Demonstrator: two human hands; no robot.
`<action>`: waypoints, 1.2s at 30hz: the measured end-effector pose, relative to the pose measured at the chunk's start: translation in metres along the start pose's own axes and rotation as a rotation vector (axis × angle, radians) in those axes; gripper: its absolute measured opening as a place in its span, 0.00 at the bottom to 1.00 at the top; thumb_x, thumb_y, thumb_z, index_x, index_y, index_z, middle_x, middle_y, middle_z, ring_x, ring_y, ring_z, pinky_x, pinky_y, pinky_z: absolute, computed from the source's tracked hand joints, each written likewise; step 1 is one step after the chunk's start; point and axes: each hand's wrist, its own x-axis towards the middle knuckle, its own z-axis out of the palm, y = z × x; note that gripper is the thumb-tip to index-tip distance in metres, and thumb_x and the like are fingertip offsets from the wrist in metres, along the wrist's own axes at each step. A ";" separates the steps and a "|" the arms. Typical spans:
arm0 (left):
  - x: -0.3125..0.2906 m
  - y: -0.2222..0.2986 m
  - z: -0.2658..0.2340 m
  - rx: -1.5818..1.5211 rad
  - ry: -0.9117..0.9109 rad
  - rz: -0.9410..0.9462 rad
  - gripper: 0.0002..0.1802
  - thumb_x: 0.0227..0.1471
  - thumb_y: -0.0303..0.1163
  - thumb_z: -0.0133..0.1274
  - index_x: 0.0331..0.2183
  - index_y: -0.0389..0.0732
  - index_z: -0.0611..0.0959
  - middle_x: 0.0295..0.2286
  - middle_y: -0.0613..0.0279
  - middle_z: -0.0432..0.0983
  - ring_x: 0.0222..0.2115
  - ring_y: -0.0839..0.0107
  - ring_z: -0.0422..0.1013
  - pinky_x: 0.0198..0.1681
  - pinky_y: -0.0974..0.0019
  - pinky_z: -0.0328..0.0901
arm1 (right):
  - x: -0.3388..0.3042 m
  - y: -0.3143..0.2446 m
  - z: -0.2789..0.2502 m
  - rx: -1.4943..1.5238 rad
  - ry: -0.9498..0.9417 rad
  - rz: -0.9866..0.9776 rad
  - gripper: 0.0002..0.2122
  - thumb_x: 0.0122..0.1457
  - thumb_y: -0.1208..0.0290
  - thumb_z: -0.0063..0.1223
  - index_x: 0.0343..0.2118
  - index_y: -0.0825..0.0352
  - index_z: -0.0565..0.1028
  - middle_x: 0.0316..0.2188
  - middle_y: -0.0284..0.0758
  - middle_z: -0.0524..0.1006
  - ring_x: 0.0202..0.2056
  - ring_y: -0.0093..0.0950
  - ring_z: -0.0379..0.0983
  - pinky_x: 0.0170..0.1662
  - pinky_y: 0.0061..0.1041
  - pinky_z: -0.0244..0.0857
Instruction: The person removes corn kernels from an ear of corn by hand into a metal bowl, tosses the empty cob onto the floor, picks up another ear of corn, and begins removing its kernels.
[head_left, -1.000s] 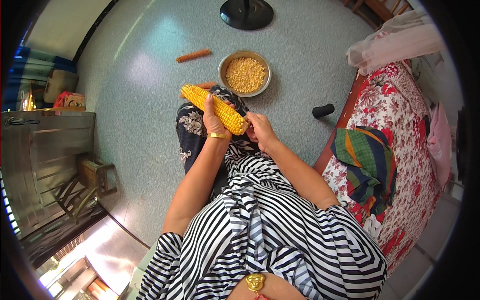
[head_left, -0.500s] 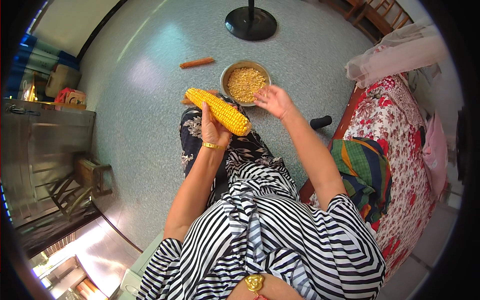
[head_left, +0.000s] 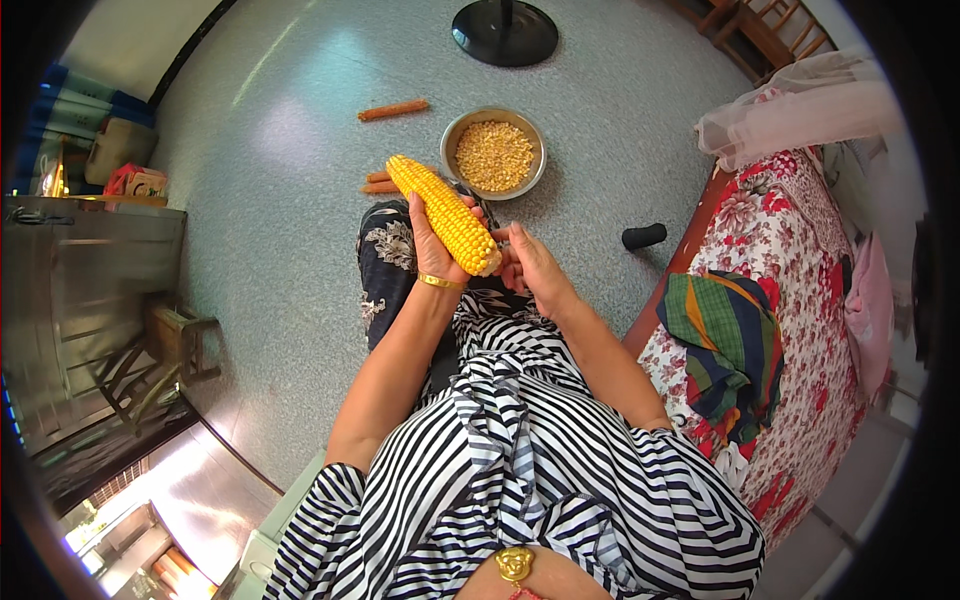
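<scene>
A large ear of yellow corn [head_left: 440,212], its kernels in tight rows, lies tilted across my left hand [head_left: 428,245], which is closed around its underside. The pale cut end points down toward me. Beside that end is my right hand [head_left: 535,268], fingers loosely bent and apart, with nothing visible in them. Whether its fingertips touch the ear is hard to make out. Past my knees, a metal bowl [head_left: 541,155] on the floor holds loose corn kernels [head_left: 493,157].
Stripped reddish cobs lie on the floor: one farther off [head_left: 393,109], others beside my knee [head_left: 379,187]. A black round stand base [head_left: 505,35] is beyond the bowl. To the right are a black cylindrical object [head_left: 644,237] and a bed with a floral cover [head_left: 740,220] and plaid cloth [head_left: 725,340].
My right hand has come back from beside the bowl to the near end of the ear. The ear has turned slightly more upright in my left hand.
</scene>
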 end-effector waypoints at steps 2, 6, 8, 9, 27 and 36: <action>0.001 -0.004 -0.001 0.009 0.026 0.014 0.34 0.45 0.64 0.46 0.36 0.39 0.71 0.25 0.57 0.73 0.24 0.65 0.71 0.29 0.62 0.70 | -0.004 0.000 0.004 0.004 -0.013 0.020 0.27 0.59 0.43 0.31 0.39 0.67 0.68 0.23 0.31 0.70 0.22 0.17 0.64 0.20 0.15 0.58; 0.002 -0.010 0.001 0.036 0.037 0.068 0.34 0.45 0.63 0.47 0.36 0.40 0.70 0.24 0.57 0.72 0.23 0.66 0.71 0.27 0.65 0.70 | 0.001 0.008 0.011 -0.141 -0.014 -0.058 0.28 0.57 0.39 0.32 0.34 0.67 0.67 0.23 0.30 0.68 0.22 0.17 0.63 0.22 0.16 0.58; 0.003 -0.010 -0.001 0.037 0.047 0.081 0.33 0.45 0.63 0.47 0.36 0.40 0.70 0.24 0.57 0.72 0.23 0.66 0.71 0.26 0.65 0.70 | 0.002 0.014 0.016 -0.127 0.029 -0.142 0.24 0.58 0.42 0.35 0.32 0.64 0.66 0.23 0.29 0.67 0.22 0.17 0.62 0.22 0.17 0.58; 0.004 -0.009 -0.004 0.052 0.042 0.078 0.33 0.45 0.63 0.48 0.37 0.41 0.70 0.25 0.58 0.72 0.23 0.66 0.71 0.27 0.64 0.70 | 0.001 0.014 0.017 -0.128 0.022 -0.140 0.24 0.58 0.42 0.35 0.32 0.64 0.66 0.23 0.29 0.67 0.22 0.17 0.62 0.22 0.17 0.58; 0.005 -0.007 -0.004 0.112 0.025 0.056 0.33 0.44 0.63 0.49 0.37 0.41 0.71 0.24 0.57 0.71 0.22 0.65 0.71 0.25 0.66 0.70 | -0.002 0.024 0.003 0.089 -0.132 -0.114 0.17 0.63 0.58 0.32 0.39 0.68 0.67 0.25 0.30 0.71 0.22 0.17 0.66 0.24 0.15 0.60; 0.002 -0.011 0.003 0.186 0.056 0.064 0.32 0.45 0.61 0.50 0.35 0.39 0.70 0.23 0.58 0.70 0.22 0.66 0.71 0.26 0.66 0.70 | 0.007 0.020 0.000 0.217 -0.132 -0.047 0.25 0.60 0.47 0.32 0.38 0.69 0.70 0.28 0.33 0.73 0.27 0.21 0.69 0.30 0.18 0.65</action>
